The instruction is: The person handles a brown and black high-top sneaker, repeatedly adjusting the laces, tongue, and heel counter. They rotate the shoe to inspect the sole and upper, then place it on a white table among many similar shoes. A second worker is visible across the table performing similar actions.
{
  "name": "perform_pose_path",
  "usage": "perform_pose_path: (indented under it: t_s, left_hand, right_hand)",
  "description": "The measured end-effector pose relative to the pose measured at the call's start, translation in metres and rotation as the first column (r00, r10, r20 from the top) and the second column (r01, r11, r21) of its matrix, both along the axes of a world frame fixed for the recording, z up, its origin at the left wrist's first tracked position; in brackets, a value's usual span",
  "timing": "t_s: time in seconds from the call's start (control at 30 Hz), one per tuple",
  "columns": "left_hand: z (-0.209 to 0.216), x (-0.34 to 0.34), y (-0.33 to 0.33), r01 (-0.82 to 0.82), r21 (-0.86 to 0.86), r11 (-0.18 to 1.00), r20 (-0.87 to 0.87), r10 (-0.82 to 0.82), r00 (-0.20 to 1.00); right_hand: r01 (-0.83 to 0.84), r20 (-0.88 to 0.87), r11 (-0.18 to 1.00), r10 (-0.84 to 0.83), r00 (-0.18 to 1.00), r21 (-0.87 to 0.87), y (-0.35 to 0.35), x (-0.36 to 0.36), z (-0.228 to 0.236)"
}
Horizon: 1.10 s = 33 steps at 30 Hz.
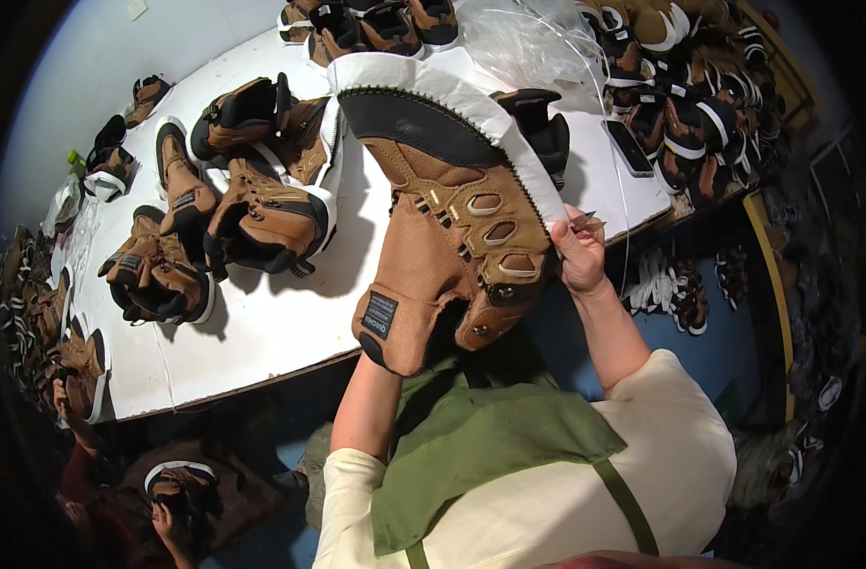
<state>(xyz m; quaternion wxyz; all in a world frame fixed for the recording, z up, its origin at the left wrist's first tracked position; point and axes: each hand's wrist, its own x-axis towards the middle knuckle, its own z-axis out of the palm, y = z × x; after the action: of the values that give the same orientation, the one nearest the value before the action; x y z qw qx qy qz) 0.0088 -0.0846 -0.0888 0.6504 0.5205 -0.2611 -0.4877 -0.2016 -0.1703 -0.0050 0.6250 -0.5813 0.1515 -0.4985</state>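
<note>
A brown and black boot upper with a white lining margin fills the middle of the view, raised above the table's front edge. Dark zigzag stitching runs along that margin. My right hand is closed at the margin's right end, thumb against the white edge. Pointed metal blades, apparently small thread snips, stick out of its fingers. My left forearm rises to the underside of the upper, which hides the left hand and its fingers.
Several similar uppers lie on the white table, with others at its far edge. Crumpled clear plastic and a phone lie at the right, near heaped uppers. Another person's hand holds an upper at lower left.
</note>
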Motion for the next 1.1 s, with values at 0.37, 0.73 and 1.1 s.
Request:
perform_pose_path:
  t_s: [0.37, 0.73, 1.1]
  left_hand:
    - [-0.012, -0.003, -0.002, -0.035, 0.105, 0.994, 0.380, -0.007, 0.925]
    - [-0.021, 0.007, -0.004, -0.048, 0.210, 0.976, 0.645, -0.102, 0.758]
    - [-0.030, 0.013, -0.004, -0.046, 0.253, 0.966, 0.738, -0.161, 0.655]
  right_hand:
    - [0.045, 0.000, 0.998, -0.045, 0.999, 0.050, 0.005, -0.002, 0.000]
    - [0.030, -0.015, 1.000, -0.029, 0.999, 0.004, 0.003, 0.004, 0.000]
    - [-0.075, 0.155, 0.945, 0.026, 0.988, 0.318, -0.008, 0.009, -0.020]
